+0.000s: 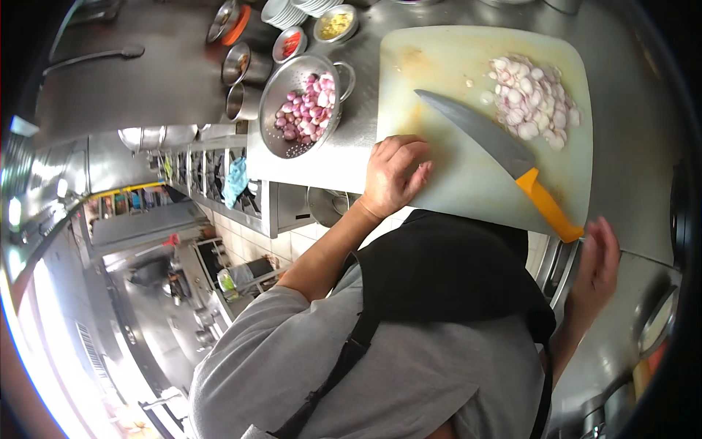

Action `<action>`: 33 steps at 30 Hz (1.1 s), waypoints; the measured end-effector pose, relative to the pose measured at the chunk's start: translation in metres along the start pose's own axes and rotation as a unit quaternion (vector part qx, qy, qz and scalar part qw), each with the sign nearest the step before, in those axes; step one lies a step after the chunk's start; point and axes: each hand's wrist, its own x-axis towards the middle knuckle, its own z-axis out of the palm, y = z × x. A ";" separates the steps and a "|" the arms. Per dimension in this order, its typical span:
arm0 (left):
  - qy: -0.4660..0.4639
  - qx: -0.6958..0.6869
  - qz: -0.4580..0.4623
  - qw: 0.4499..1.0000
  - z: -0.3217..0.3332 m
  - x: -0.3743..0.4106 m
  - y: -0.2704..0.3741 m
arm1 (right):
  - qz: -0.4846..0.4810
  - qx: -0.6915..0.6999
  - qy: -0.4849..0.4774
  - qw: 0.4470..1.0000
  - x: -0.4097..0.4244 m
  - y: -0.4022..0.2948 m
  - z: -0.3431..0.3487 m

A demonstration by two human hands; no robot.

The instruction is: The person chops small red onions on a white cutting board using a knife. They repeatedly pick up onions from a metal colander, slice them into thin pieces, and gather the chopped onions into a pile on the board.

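Note:
A chef's knife with an orange handle (548, 206) lies diagonally on a pale plastic cutting board (449, 181). Its grey blade points to the far left, and its handle butt reaches the board's near right corner. Beyond the blade sits a heap of sliced shallots (532, 99), with a few loose bits beside it. My left hand (396, 174) hovers at the board's left edge, fingers loosely curled, thumb apart, nothing visible in it. Just right of the handle butt, my right hand (599, 260) is raised with fingers extended and holds nothing.
Left of the board stands a steel colander (269, 118) of whole and peeled shallots. Behind it are a bowl of red chilli pieces (289, 45), a bowl of chopped yellow food (335, 24) and stacked white bowls (282, 13). A stove with a blue cloth (236, 181) is farther left.

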 end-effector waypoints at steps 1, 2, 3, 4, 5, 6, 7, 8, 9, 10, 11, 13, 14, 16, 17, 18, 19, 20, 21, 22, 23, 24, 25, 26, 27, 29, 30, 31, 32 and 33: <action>0.028 -0.011 0.020 0.999 -0.008 0.005 0.001 | -0.085 -0.074 -0.025 0.993 0.013 -0.012 0.011; 0.055 -0.025 0.040 0.997 -0.016 0.013 0.001 | -0.165 -0.150 -0.048 0.974 0.025 -0.024 0.022; 0.107 0.033 0.027 0.993 -0.032 0.021 -0.002 | -0.246 -0.224 -0.071 0.940 0.033 -0.031 0.031; 0.172 0.073 0.006 0.982 -0.045 0.028 -0.022 | -0.256 -0.231 -0.097 0.934 0.037 -0.037 0.039; 0.217 0.102 -0.060 0.969 -0.061 0.032 -0.044 | -0.270 -0.235 -0.127 0.925 0.039 -0.040 0.047; 0.189 0.165 -0.129 0.959 -0.082 0.037 -0.065 | -0.281 -0.244 -0.158 0.915 0.041 -0.044 0.054; 0.125 0.157 -0.218 0.955 -0.101 0.041 -0.084 | -0.281 -0.255 -0.176 0.908 0.043 -0.046 0.060; 0.085 0.194 -0.261 0.942 -0.112 0.040 -0.098 | -0.279 -0.264 -0.194 0.903 0.043 -0.046 0.066; 0.027 0.190 -0.311 0.931 -0.120 0.042 -0.112 | -0.273 -0.277 -0.210 0.897 0.044 -0.045 0.072; 0.009 0.203 -0.305 0.930 -0.122 0.039 -0.131 | -0.309 -0.286 -0.186 0.888 0.045 -0.044 0.078; -0.011 0.213 -0.296 0.931 -0.119 0.038 -0.146 | -0.305 -0.292 -0.198 0.885 0.047 -0.048 0.080; -0.063 0.198 -0.329 0.921 -0.116 0.043 -0.151 | -0.295 -0.307 -0.220 0.878 0.051 -0.059 0.085; -0.079 0.165 -0.361 0.915 -0.112 0.043 -0.152 | -0.300 -0.296 -0.223 0.879 0.053 -0.062 0.086; -0.085 0.137 -0.369 0.915 -0.107 0.044 -0.156 | -0.273 -0.308 -0.241 0.879 0.052 -0.068 0.087; -0.063 0.183 -0.335 0.922 -0.105 0.042 -0.159 | -0.260 -0.313 -0.250 0.879 0.052 -0.070 0.085; -0.042 0.228 -0.300 0.925 -0.103 0.040 -0.163 | -0.262 -0.292 -0.258 0.883 0.053 -0.070 0.084; -0.020 0.274 -0.262 0.925 -0.101 0.048 -0.153 | -0.256 -0.268 -0.262 0.891 0.053 -0.068 0.084; 0.003 0.302 -0.255 0.919 -0.102 0.053 -0.141 | -0.250 -0.243 -0.266 0.899 0.052 -0.065 0.084; 0.069 0.275 -0.227 0.932 -0.099 0.059 -0.130 | -0.242 -0.220 -0.269 0.906 0.051 -0.065 0.083; 0.098 0.214 -0.225 0.946 -0.101 0.066 -0.106 | -0.206 -0.206 -0.298 0.909 0.052 -0.071 0.082; 0.125 0.150 -0.222 0.955 -0.095 0.073 -0.083 | -0.215 -0.183 -0.286 0.916 0.053 -0.068 0.082; 0.134 0.098 -0.171 0.971 -0.079 0.075 -0.071 | -0.223 -0.159 -0.274 0.922 0.052 -0.061 0.083; 0.144 0.047 -0.121 0.981 -0.063 0.077 -0.058 | -0.233 -0.134 -0.264 0.926 0.053 -0.058 0.084; 0.121 0.052 -0.063 0.989 -0.046 0.080 -0.045 | -0.206 -0.136 -0.262 0.933 0.054 -0.059 0.082; 0.098 0.055 -0.004 0.994 -0.027 0.084 -0.033 | -0.178 -0.140 -0.258 0.939 0.054 -0.062 0.082; 0.064 0.092 0.025 0.993 0.007 0.089 -0.008 | -0.123 -0.132 -0.249 0.952 0.053 -0.072 0.080; 0.030 0.100 0.021 0.994 0.018 0.089 0.000 | -0.093 -0.120 -0.242 0.958 0.051 -0.081 0.077; -0.002 0.108 0.017 0.994 0.028 0.088 0.006 | -0.066 -0.109 -0.235 0.964 0.050 -0.088 0.074; -0.034 0.116 0.013 0.993 0.034 0.085 0.009 | -0.050 -0.105 -0.241 0.964 0.049 -0.092 0.071; -0.032 0.090 0.019 0.995 0.036 0.080 0.012 | -0.034 -0.101 -0.246 0.964 0.047 -0.095 0.068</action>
